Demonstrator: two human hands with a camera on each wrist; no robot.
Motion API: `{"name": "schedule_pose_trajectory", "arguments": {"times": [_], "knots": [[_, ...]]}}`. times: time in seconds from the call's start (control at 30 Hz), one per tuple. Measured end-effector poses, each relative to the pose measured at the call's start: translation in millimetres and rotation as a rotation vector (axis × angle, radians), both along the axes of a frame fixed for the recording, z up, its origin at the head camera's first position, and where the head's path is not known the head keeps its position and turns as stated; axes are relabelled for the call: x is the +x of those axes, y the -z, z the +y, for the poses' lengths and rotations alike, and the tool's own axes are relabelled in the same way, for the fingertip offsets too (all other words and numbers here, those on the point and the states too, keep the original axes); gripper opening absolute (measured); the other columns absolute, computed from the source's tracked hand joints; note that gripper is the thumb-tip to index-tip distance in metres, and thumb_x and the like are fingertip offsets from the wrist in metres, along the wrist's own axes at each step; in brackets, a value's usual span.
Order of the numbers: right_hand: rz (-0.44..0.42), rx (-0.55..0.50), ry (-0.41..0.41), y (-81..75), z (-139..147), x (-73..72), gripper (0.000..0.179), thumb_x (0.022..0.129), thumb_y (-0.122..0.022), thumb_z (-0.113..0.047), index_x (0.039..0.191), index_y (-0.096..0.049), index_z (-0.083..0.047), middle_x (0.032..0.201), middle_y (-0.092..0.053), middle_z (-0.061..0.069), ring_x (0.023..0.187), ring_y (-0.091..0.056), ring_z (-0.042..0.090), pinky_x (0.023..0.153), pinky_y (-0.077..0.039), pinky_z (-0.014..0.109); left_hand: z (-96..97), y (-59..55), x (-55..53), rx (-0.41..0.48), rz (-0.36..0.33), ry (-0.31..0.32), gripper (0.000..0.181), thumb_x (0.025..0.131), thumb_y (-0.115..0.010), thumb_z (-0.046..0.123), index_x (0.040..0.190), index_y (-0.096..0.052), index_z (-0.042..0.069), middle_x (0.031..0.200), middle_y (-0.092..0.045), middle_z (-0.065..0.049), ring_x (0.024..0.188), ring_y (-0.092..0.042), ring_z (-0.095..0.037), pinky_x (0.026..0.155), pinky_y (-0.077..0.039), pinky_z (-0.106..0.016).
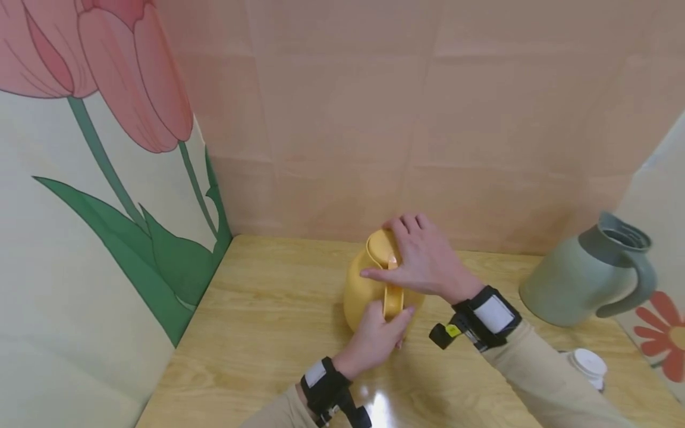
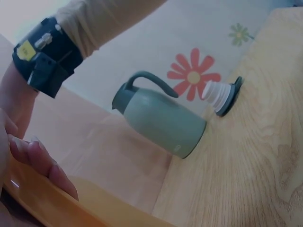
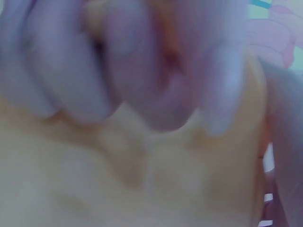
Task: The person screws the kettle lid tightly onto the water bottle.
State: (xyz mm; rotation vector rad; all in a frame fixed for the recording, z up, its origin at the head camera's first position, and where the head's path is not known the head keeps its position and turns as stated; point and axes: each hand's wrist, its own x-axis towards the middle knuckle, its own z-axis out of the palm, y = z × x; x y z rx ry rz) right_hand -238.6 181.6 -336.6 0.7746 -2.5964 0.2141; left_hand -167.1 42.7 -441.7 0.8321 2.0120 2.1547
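Note:
A yellow thermos jug (image 1: 355, 291) stands on the table, its handle towards me and its yellow lid (image 1: 381, 246) on top. My left hand (image 1: 370, 340) grips the handle (image 1: 393, 300) from below; in the left wrist view part of the jug (image 2: 71, 203) shows beneath the fingertips. Across the top lies my right hand (image 1: 428, 261), its fingers over the lid's far side and its thumb stretched out to the left. Blurred fingers (image 3: 142, 71) curl over the yellow top edge in the right wrist view.
A green thermos jug (image 1: 580, 279) with an uncovered mouth stands at the right. Near it lies a white stopper with a dark green cap (image 2: 218, 97). Behind the table rises a pink cloth backdrop (image 1: 342, 119), and a tulip-printed cloth (image 1: 80, 267) borders the left edge.

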Motion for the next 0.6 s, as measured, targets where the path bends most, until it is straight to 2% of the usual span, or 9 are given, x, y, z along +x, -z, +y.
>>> {"name": "schedule_pose_trajectory", "arguments": {"times": [0.1, 0.17, 0.33, 0.4, 0.47, 0.6], "knots": [[-0.073, -0.043, 0.020, -2.3, 1.0, 2.5, 0.094, 0.072, -0.065, -0.086, 0.124, -0.061, -0.008, 0.116, -0.053, 0.010, 0.102, -0.047, 0.030, 0.083, -0.043, 0.043, -1.4, -1.3, 0.6, -0.001, -0.025, 0.004, 0.037, 0.104, -0.058, 0.024, 0.072, -0.053, 0.008, 0.053, -0.048, 0.004, 0.044, -0.047, -0.009, 0.044, -0.038, -0.020], [-0.139, -0.093, 0.021, -5.1, 3.8, 3.0, 0.091, 0.076, -0.067, -0.081, 0.130, -0.059, -0.008, 0.123, -0.051, 0.012, 0.109, -0.047, 0.032, 0.087, -0.045, 0.048, -1.8, -2.4, 0.2, -0.006, -0.035, 0.005, 0.037, 0.104, -0.059, 0.024, 0.072, -0.053, 0.007, 0.053, -0.048, 0.004, 0.044, -0.047, -0.010, 0.044, -0.038, -0.020], [-0.379, -0.242, 0.046, -15.8, 21.0, 2.6, 0.079, 0.091, -0.065, -0.064, 0.143, -0.050, -0.006, 0.134, -0.047, 0.016, 0.109, -0.054, 0.033, 0.087, -0.050, 0.051, -2.3, -3.7, 0.0, -0.023, -0.055, -0.010, 0.039, 0.103, -0.060, 0.026, 0.070, -0.053, 0.006, 0.053, -0.049, 0.004, 0.044, -0.048, -0.015, 0.044, -0.038, -0.020], [-0.464, -0.270, 0.073, -18.5, 31.5, 2.7, 0.074, 0.096, -0.061, -0.061, 0.143, -0.049, -0.005, 0.132, -0.051, 0.016, 0.104, -0.059, 0.031, 0.084, -0.052, 0.050, -2.4, -3.2, 0.2, -0.027, -0.065, -0.018, 0.040, 0.102, -0.061, 0.027, 0.069, -0.053, 0.007, 0.053, -0.049, 0.004, 0.043, -0.048, -0.015, 0.044, -0.038, -0.020], [-0.512, -0.272, 0.080, -18.7, 42.3, 2.6, 0.067, 0.100, -0.055, -0.057, 0.141, -0.052, -0.004, 0.128, -0.058, 0.017, 0.102, -0.062, 0.030, 0.083, -0.052, 0.050, -2.1, -2.3, 0.0, -0.030, -0.068, -0.023, 0.038, 0.102, -0.061, 0.026, 0.070, -0.054, 0.008, 0.053, -0.050, 0.004, 0.043, -0.048, -0.014, 0.044, -0.039, -0.020], [-0.591, -0.310, 0.045, -11.4, 61.1, 4.1, 0.054, 0.107, -0.047, -0.047, 0.135, -0.056, -0.001, 0.126, -0.062, 0.019, 0.099, -0.066, 0.028, 0.083, -0.054, 0.049, -1.1, -0.6, -1.3, -0.040, -0.067, -0.035, 0.036, 0.103, -0.061, 0.024, 0.070, -0.055, 0.010, 0.052, -0.049, 0.004, 0.043, -0.048, -0.011, 0.044, -0.040, -0.020]]}}
